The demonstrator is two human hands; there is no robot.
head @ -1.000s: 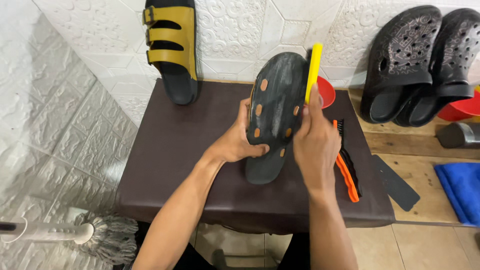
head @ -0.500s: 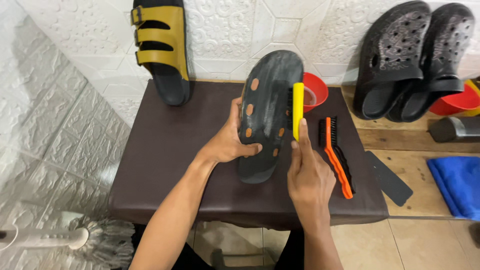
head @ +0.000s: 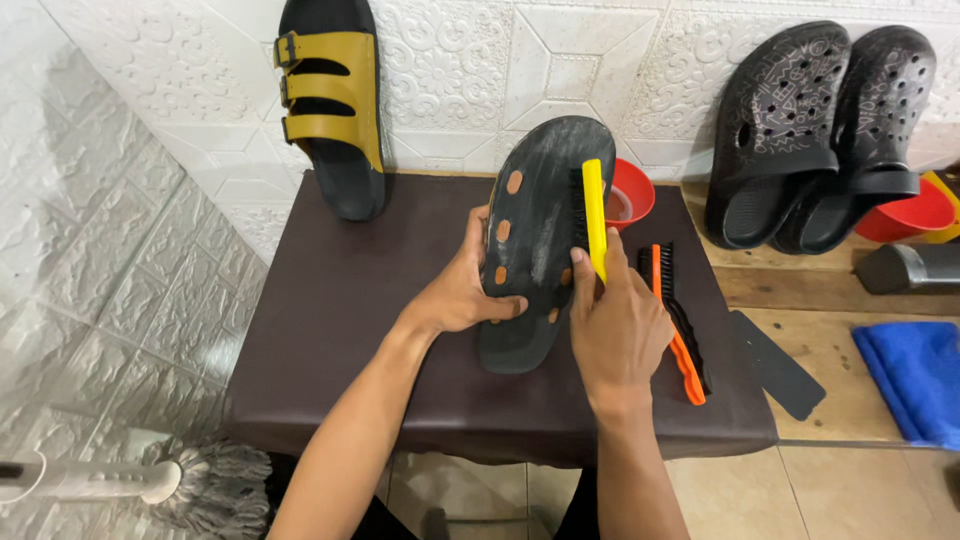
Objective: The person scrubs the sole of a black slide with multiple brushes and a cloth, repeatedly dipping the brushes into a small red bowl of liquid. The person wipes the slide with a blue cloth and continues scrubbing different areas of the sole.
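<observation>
At frame centre, the left hand grips the sole, long axis running up-frame, while the right hand clasps a yellow brush lying along its right edge.

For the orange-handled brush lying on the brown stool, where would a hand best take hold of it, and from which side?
Grip the orange-handled brush by its long narrow handle at the near end, coming from above and from the right. It lies flat on the brown padded stool, bristle end pointing away, and the right hand with the yellow brush crowds its left side.
</observation>
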